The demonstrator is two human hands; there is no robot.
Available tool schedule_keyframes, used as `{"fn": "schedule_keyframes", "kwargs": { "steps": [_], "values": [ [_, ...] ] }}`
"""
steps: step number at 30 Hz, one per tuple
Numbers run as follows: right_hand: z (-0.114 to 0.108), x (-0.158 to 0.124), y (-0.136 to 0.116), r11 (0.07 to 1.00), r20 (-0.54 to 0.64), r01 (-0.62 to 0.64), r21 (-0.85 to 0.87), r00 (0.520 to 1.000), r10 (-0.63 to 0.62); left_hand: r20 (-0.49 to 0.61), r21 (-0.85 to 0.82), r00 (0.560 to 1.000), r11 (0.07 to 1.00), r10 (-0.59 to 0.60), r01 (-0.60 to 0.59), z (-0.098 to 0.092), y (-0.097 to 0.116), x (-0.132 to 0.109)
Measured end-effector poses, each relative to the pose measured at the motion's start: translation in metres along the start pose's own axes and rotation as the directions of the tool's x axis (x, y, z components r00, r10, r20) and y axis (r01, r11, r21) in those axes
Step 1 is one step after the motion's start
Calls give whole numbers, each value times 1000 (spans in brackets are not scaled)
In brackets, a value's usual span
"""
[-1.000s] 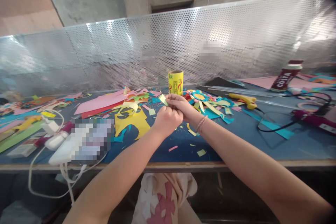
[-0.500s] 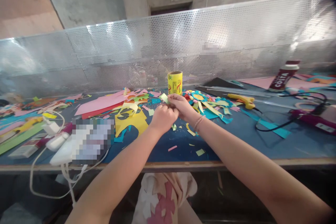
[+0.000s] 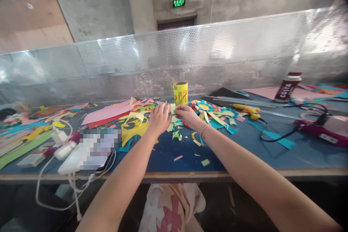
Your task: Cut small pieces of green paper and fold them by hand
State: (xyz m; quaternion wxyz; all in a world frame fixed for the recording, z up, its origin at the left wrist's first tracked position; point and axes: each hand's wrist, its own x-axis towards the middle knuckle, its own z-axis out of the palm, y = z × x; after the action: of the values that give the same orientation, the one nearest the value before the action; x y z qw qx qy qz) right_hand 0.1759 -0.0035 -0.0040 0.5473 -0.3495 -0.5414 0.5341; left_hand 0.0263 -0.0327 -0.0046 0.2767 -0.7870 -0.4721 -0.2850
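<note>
Both my hands meet over the middle of the blue table (image 3: 244,152). My left hand (image 3: 160,119) and my right hand (image 3: 188,115) pinch a small pale green paper strip (image 3: 173,108) between their fingertips, just in front of a yellow tape roll (image 3: 181,93). Pale green paper scraps (image 3: 176,135) lie on the table below the hands. A yellow cut-out sheet (image 3: 134,127) lies to the left of my left hand. A bead bracelet sits on my right wrist.
Pink and red paper sheets (image 3: 106,114) lie at the left, a paper flower collage (image 3: 206,108) and a yellow glue gun (image 3: 248,110) at the right. A brown bottle (image 3: 286,87), a purple tool (image 3: 323,128) with black cable, white chargers (image 3: 63,148) and a perforated metal screen (image 3: 244,54) surround the work area.
My hands have moved forward and down toward the tape roll. The left fist has loosened. More green scraps lie on the table under them. The camera has tilted down a little.
</note>
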Motion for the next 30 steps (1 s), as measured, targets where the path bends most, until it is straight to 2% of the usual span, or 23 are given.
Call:
{"fn": "schedule_keyframes", "kwargs": {
  "steps": [3, 9, 13, 18, 23, 30],
  "values": [
    [1, -1, 1, 1000, 41, 8, -7, 999, -8, 8, -44, 1000, 999, -1, 2, 3, -3, 0],
    [1, 3, 11, 997, 99, 59, -45, 994, -54, 1, -278, 1000, 960, -20, 19, 8, -6, 0],
    [1, 3, 13, 992, 98, 87, -97, 992, -77, 5, -316, 1000, 949, -9, 10, 6, -5, 1],
    [3, 2, 11, 986, 93, 87, -143, 993, -74, 3, -287, 999, 957, 42, -40, 3, -3, 2],
    [3, 3, 13, 968, 80, 141, -207, 989, -127, -19, -178, 997, 981, 71, -74, 2, -2, 1],
    [-1, 7, 13, 945, 33, 190, -268, 982, -188, -64, -23, 997, 998, 48, -50, -9, 8, -1]
  ]
}}
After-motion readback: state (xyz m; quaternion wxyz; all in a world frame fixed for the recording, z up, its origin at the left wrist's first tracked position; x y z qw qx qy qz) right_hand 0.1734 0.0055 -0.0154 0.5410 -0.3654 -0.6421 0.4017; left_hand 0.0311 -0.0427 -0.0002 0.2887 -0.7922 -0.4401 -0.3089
